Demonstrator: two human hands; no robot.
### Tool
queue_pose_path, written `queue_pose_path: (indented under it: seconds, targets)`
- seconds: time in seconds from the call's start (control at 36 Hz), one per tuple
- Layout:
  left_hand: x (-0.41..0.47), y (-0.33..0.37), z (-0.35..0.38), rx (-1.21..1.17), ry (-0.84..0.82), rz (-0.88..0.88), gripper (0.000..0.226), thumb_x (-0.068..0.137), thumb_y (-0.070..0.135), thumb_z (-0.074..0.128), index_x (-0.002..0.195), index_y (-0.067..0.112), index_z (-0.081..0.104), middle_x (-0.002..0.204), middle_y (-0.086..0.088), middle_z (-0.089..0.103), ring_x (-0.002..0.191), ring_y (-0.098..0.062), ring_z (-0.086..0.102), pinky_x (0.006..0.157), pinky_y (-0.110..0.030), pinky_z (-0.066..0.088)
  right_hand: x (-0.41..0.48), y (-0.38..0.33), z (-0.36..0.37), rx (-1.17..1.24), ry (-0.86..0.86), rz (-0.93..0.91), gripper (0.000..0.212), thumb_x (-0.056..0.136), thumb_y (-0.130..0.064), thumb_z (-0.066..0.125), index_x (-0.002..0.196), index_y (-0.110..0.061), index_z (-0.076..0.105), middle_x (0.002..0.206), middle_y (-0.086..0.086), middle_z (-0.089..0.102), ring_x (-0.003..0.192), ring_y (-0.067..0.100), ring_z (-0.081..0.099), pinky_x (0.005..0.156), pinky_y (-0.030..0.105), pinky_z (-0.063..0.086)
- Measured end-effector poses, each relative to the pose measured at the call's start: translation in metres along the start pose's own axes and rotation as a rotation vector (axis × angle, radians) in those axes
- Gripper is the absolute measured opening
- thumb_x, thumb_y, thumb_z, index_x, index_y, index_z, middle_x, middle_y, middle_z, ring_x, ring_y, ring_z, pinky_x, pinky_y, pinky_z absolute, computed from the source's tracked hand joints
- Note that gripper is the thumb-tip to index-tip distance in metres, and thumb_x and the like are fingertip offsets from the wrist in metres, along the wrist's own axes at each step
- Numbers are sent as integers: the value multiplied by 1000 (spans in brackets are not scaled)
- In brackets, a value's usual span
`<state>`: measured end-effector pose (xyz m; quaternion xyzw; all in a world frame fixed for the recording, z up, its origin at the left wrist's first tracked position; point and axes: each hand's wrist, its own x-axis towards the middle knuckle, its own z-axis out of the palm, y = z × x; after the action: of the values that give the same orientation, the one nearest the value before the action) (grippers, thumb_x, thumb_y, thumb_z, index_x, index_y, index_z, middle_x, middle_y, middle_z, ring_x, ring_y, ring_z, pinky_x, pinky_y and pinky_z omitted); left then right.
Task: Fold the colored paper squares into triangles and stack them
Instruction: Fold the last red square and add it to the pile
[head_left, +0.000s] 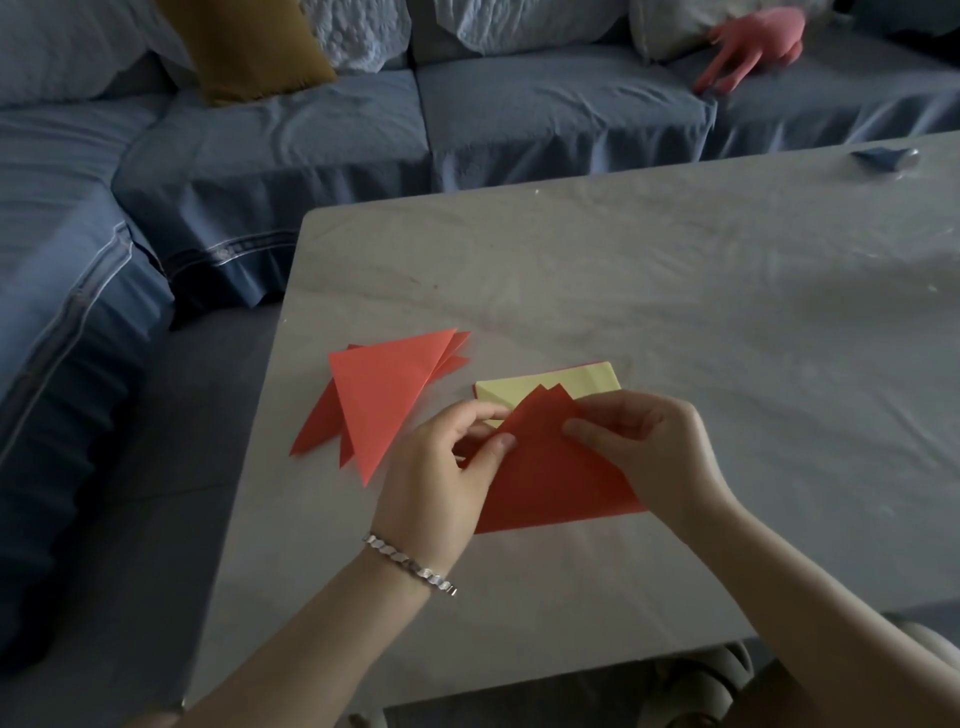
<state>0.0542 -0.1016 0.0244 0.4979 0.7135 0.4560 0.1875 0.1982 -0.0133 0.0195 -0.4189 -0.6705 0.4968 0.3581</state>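
A dark red paper sheet (550, 467), folded over into a triangle with its two upper tips slightly out of line, lay at the near side of a pile of pale yellow paper squares (571, 382), its tips overlapping that pile's near edge. Both hands were grasping it. The left hand (441, 467) pinched its left slanted edge, thumb on top and fingers curled behind. The right hand (644, 441) pinched its right slanted edge just below the tips, thumb pressed onto the red face. Whether the sheet's lower edge lay flat on the cloth could not be told.

Left of the yellow pile, near but apart from it, lay a loose stack of orange-red folded paper triangles (379, 405), fanned so that several points showed. A silver link bracelet (410, 564) circled the left wrist, nearer than the pile. All of the paper lay on a table under a wrinkled pale grey cloth (675, 291). Far beyond the pile stood a blue fabric sofa (519, 114) with a mustard cushion (249, 47) and a pink plush toy (748, 47).
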Motion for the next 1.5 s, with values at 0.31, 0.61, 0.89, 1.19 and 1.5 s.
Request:
queue_pose_path:
  seconds: [0.31, 0.61, 0.89, 1.19, 1.5]
  targets:
    - [3, 6, -1, 26, 94, 70, 22, 73, 8, 74, 94, 16, 73, 75, 24, 60, 69, 15, 57, 65, -1, 41, -3, -7, 0, 119, -76, 30, 32, 78, -1, 68, 78, -33, 67, 62, -19, 68, 57, -7, 60, 58, 7, 45]
    - [2, 6, 0, 89, 195, 162, 22, 67, 9, 78, 88, 11, 75, 85, 7, 70, 83, 1, 61, 73, -1, 43, -1, -8, 5, 118, -9, -14, 25, 74, -3, 72, 74, -28, 67, 55, -20, 59, 53, -4, 50, 55, 7, 39]
    - [2, 11, -3, 94, 155, 187, 20, 69, 19, 69, 86, 12, 75, 83, 8, 70, 85, 1, 60, 74, 2, 39, -3, -7, 5, 129, 7, -31, 29, 75, -5, 72, 74, -33, 69, 57, -17, 58, 55, -1, 47, 55, 8, 38]
    - [-3, 12, -2, 63, 115, 163, 24, 75, 5, 72, 96, 15, 73, 83, 20, 62, 75, 24, 53, 72, 4, 36, -7, -13, 5, 125, 15, -31, 30, 81, -3, 66, 79, -33, 66, 57, -21, 62, 55, -7, 52, 58, 5, 39]
    - [-2, 17, -3, 95, 120, 174, 23, 74, 6, 73, 96, 14, 73, 87, 18, 62, 88, 4, 58, 74, 0, 41, -9, -15, 3, 112, 15, -17, 26, 80, -8, 68, 76, -34, 68, 61, -23, 66, 59, -9, 56, 60, 4, 41]
